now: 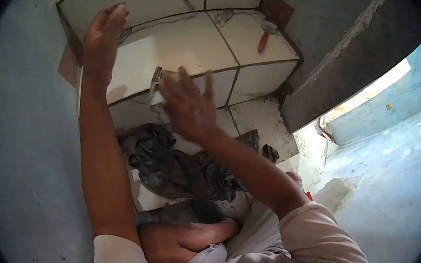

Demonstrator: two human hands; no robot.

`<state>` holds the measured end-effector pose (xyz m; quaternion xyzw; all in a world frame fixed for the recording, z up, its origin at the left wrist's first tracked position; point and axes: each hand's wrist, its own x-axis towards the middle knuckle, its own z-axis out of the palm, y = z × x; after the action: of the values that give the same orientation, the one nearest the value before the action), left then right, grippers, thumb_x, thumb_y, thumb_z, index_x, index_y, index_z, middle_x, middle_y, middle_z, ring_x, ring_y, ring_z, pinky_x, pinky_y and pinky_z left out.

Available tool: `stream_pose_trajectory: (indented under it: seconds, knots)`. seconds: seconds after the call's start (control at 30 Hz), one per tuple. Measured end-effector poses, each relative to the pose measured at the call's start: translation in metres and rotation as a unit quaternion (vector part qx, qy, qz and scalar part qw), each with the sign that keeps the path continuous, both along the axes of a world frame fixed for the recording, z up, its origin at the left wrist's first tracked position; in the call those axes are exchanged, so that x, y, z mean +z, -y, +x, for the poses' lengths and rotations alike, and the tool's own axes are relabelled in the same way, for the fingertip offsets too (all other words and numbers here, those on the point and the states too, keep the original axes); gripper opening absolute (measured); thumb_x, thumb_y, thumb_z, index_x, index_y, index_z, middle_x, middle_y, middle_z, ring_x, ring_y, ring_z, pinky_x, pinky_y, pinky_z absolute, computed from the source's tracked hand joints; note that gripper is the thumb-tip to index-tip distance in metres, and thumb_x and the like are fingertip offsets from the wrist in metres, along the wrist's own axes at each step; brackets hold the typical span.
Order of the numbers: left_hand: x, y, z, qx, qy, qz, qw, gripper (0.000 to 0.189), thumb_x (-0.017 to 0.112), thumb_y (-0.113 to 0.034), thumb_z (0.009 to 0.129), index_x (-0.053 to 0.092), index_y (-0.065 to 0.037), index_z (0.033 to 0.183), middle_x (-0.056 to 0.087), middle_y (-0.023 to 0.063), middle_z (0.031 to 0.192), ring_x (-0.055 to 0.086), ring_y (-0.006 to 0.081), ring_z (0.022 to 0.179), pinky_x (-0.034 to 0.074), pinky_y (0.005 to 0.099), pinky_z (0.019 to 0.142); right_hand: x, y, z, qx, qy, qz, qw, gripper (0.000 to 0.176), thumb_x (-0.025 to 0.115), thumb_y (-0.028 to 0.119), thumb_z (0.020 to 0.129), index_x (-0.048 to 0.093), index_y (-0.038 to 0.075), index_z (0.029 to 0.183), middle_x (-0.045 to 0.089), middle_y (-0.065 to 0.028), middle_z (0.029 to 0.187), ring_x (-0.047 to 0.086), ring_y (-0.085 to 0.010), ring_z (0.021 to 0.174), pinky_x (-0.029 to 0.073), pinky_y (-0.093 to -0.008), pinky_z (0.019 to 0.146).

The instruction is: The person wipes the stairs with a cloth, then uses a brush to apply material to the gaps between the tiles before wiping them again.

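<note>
My left hand (103, 42) is raised at the upper left over the pale tiled step (181, 44), its fingers stretched out and pointing up. Nothing shows in it. My right hand (191, 105), slightly blurred, is in front of the step's edge with its fingers spread. Close beside its thumb side is a small pale piece with a dark, rough edge (156, 86); whether the hand touches it cannot be made out. Below the right hand, crumpled dark plastic (165, 167) lies on the lower tiles.
A brush-like tool with a red handle (263, 41) lies on the step at the right. Blue walls (23, 151) flank the steps. A dark ledge (353, 73) runs along the right, above an opening onto a bluish floor (378, 165). My bent leg (181, 240) is below.
</note>
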<state>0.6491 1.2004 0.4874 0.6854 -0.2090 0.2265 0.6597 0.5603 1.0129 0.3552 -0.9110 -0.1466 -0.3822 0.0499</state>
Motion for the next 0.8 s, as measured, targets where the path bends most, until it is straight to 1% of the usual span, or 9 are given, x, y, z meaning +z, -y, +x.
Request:
stream_pose_trajectory:
  seconds: [0.07, 0.17, 0.23, 0.3, 0.33, 0.43, 0.47, 0.57, 0.8]
  knots:
    - [0.003, -0.007, -0.015, 0.047, 0.020, 0.084, 0.995, 0.052, 0.056, -0.044, 0.090, 0.058, -0.001, 0.119, 0.062, 0.0095, 0.108, 0.054, 0.0177, 0.104, 0.040, 0.0323, 0.095, -0.023, 0.025, 0.022, 0.047, -0.052, 0.108, 0.992, 0.052, 0.044, 0.023, 0.095, 0.032, 0.008, 0.144, 0.034, -0.0139, 0.147, 0.035, -0.0334, 0.133, 0.019, -0.0628, 0.106]
    - [0.011, -0.024, -0.011, 0.077, 0.034, 0.056, 0.995, 0.056, 0.054, -0.049, 0.091, 0.057, -0.002, 0.121, 0.062, 0.0126, 0.112, 0.057, 0.0209, 0.106, 0.043, 0.0340, 0.095, -0.009, 0.027, 0.015, -0.099, -0.025, 0.017, 0.995, 0.051, 0.046, 0.023, 0.094, 0.036, 0.008, 0.142, 0.039, -0.0140, 0.144, 0.036, -0.0324, 0.132, 0.018, -0.0669, 0.104]
    - [0.013, -0.008, -0.008, 0.054, 0.039, 0.073, 0.995, 0.054, 0.056, -0.046, 0.090, 0.057, -0.003, 0.122, 0.062, 0.0115, 0.112, 0.056, 0.0190, 0.106, 0.040, 0.0328, 0.097, -0.008, 0.000, 0.003, -0.019, -0.023, 0.084, 0.996, 0.047, 0.047, 0.023, 0.094, 0.043, 0.006, 0.137, 0.048, -0.0128, 0.136, 0.041, -0.0313, 0.128, 0.020, -0.0656, 0.104]
    - [0.013, -0.011, -0.013, 0.054, 0.035, 0.108, 0.992, 0.052, 0.057, -0.044, 0.090, 0.057, -0.004, 0.123, 0.062, 0.0105, 0.112, 0.055, 0.0172, 0.105, 0.037, 0.0315, 0.099, -0.010, -0.017, 0.016, 0.067, 0.024, 0.015, 0.997, 0.043, 0.049, 0.023, 0.093, 0.048, 0.006, 0.132, 0.054, -0.0142, 0.127, 0.046, -0.0294, 0.124, 0.020, -0.0657, 0.104]
    - [0.016, -0.012, -0.020, 0.083, 0.050, 0.128, 0.987, 0.052, 0.057, -0.045, 0.089, 0.058, -0.004, 0.122, 0.063, 0.0099, 0.112, 0.055, 0.0172, 0.106, 0.037, 0.0312, 0.099, -0.009, 0.003, 0.030, 0.010, 0.070, -0.027, 0.997, 0.043, 0.052, 0.022, 0.092, 0.048, 0.006, 0.131, 0.055, -0.0160, 0.121, 0.048, -0.0297, 0.121, 0.020, -0.0638, 0.106]
    - [0.023, -0.034, -0.024, 0.110, 0.057, 0.137, 0.983, 0.053, 0.057, -0.047, 0.090, 0.058, -0.004, 0.120, 0.063, 0.0103, 0.113, 0.055, 0.0186, 0.111, 0.038, 0.0322, 0.100, -0.017, 0.001, 0.048, 0.014, -0.016, -0.106, 0.994, 0.045, 0.056, 0.022, 0.089, 0.049, 0.004, 0.129, 0.056, -0.0187, 0.118, 0.050, -0.0332, 0.117, 0.021, -0.0598, 0.108]
    - [0.027, -0.027, -0.023, 0.084, 0.051, 0.094, 0.991, 0.056, 0.058, -0.047, 0.089, 0.055, -0.003, 0.122, 0.060, 0.0161, 0.116, 0.054, 0.0236, 0.114, 0.038, 0.0350, 0.101, -0.017, -0.043, 0.040, 0.092, 0.017, 0.128, 0.987, 0.044, 0.058, 0.020, 0.085, 0.052, 0.003, 0.126, 0.056, -0.0205, 0.119, 0.052, -0.0363, 0.114, 0.020, -0.0573, 0.110]
    - [0.039, 0.009, -0.043, 0.057, 0.048, 0.076, 0.994, 0.057, 0.057, -0.046, 0.090, 0.053, 0.000, 0.123, 0.058, 0.0209, 0.117, 0.054, 0.0266, 0.112, 0.040, 0.0368, 0.098, 0.003, -0.117, 0.010, 0.224, 0.043, 0.174, 0.958, 0.049, 0.060, 0.021, 0.083, 0.051, 0.002, 0.127, 0.055, -0.0215, 0.122, 0.053, -0.0376, 0.112, 0.018, -0.0567, 0.111]
    - [0.040, -0.031, -0.042, 0.125, 0.104, 0.074, 0.984, 0.056, 0.053, -0.046, 0.092, 0.053, 0.004, 0.117, 0.059, 0.0147, 0.104, 0.055, 0.0221, 0.102, 0.043, 0.0342, 0.093, -0.012, -0.030, 0.028, 0.105, -0.089, 0.165, 0.977, 0.067, 0.059, 0.027, 0.088, 0.030, 0.003, 0.143, 0.041, -0.0189, 0.140, 0.036, -0.0362, 0.132, 0.015, -0.0583, 0.110]
